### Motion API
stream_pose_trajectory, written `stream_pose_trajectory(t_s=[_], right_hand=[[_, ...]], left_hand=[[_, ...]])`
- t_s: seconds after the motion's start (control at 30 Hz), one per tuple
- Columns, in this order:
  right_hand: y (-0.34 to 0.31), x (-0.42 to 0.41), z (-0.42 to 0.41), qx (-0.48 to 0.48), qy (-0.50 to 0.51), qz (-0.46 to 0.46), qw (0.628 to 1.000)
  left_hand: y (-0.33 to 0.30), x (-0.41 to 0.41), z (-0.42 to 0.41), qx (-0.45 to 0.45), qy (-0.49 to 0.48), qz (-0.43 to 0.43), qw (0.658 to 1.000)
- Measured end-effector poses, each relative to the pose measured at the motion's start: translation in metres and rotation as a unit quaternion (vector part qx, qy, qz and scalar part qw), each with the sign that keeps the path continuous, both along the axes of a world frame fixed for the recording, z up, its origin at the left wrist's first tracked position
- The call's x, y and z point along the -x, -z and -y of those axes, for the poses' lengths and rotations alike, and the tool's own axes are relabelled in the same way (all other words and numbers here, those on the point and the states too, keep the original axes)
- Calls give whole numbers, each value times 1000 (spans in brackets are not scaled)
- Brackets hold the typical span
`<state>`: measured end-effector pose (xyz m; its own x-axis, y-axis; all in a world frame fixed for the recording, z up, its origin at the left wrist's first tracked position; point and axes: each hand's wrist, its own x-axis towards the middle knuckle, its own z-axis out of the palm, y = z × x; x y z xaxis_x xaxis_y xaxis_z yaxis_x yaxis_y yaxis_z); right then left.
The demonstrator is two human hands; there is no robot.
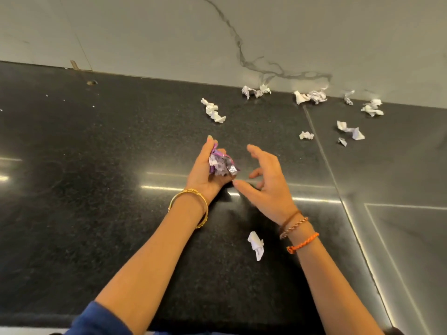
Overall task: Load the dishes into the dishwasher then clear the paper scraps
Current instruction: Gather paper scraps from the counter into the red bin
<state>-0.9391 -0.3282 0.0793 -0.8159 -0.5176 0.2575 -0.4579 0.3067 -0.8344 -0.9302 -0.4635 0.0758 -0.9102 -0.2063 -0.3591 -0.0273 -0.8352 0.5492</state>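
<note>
My left hand (205, 172) cups a bunch of crumpled white and purple paper scraps (221, 163) in its palm, fingers curled round them, above the black counter (96, 153). Just to its right, my right hand (266, 182) hovers with fingers spread and loosely bent, holding nothing. One crumpled white scrap (256, 245) lies on the counter between my forearms. Several more white scraps lie farther back: one (212, 110) ahead of my left hand, a pair (256, 91) at the wall, and others (350, 129) to the right.
A grey marble wall (217, 32) runs along the back of the counter. A seam (321, 146) crosses the counter at the right, with a recessed panel (411, 250) beyond it. Small white crumbs (46, 96) dot the far left.
</note>
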Motion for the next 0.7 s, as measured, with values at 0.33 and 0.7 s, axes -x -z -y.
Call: stream_pose_trajectory(t_s=[0.33, 0.7], right_hand=[[3, -40, -49, -164, -118, 12, 979], [-24, 0, 32, 86, 90, -169, 978]], left_hand=[[5, -6, 0, -23, 4, -47, 999], [1, -12, 1, -18, -10, -76, 997]])
